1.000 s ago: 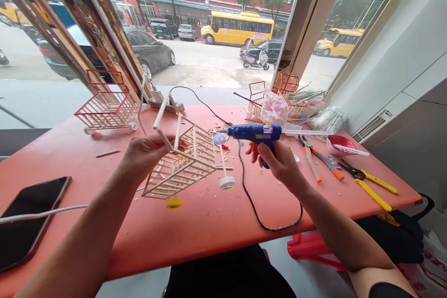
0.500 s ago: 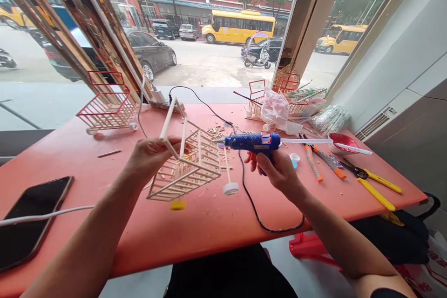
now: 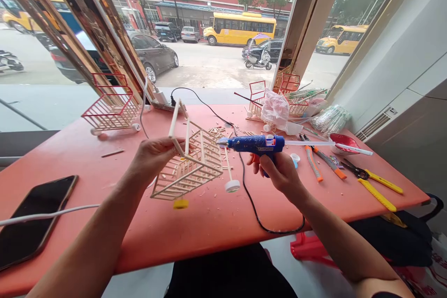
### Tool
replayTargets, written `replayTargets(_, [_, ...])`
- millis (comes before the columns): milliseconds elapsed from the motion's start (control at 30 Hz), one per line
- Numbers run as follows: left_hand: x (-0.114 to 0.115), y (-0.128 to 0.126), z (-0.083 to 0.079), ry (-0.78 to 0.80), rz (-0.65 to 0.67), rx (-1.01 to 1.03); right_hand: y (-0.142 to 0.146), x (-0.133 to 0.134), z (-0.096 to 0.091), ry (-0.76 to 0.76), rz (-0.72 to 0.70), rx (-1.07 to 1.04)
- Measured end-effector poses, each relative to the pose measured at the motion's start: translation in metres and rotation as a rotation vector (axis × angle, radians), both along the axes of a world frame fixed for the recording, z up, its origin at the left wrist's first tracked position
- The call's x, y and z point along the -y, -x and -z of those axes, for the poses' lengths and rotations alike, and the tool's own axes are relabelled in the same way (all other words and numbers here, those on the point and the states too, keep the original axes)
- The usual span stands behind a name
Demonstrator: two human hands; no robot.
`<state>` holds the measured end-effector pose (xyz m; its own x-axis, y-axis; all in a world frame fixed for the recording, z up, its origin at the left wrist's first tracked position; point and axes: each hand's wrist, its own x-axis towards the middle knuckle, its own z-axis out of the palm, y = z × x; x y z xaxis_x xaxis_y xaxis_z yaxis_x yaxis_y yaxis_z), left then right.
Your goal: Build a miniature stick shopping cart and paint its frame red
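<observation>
L grip (image 3: 153, 151): holds pale wooden stick-built mini cart (image 3: 195, 167), mid-frame.
R grip (image 3: 279, 172): holds blue plastic glue gun (image 3: 256, 143), nozzle by cart.

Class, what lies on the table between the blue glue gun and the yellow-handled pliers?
Head view: two orange-handled tools and a small cap lie between the glue gun and the yellow-handled pliers.

No legible text, label or brand anywhere (buses, glue gun sticker too small).
</observation>
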<state>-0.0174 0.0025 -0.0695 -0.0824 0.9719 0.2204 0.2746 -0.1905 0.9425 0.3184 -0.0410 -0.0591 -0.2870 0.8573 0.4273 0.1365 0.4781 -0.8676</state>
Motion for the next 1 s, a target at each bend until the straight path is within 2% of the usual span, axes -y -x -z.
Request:
replayTargets(167, [0.003,-0.007,-0.005,0.003,-0.065,-0.012,0.0,0.001,-0.001,-0.023,0.004,0.002])
replayTargets(433, [0.006,-0.007,-0.002,0.036,-0.204,-0.01,-0.002,-0.006,0.003,-0.013,0.083,0.026])
replayTargets(567, [0.007,-0.007,-0.002,0.052,-0.203,0.004,-0.003,-0.011,0.007,0.003,0.114,0.038])
replayTargets(1000, [0.006,-0.006,-0.006,0.082,-0.189,0.036,-0.002,-0.006,0.008,-0.078,0.055,0.076])
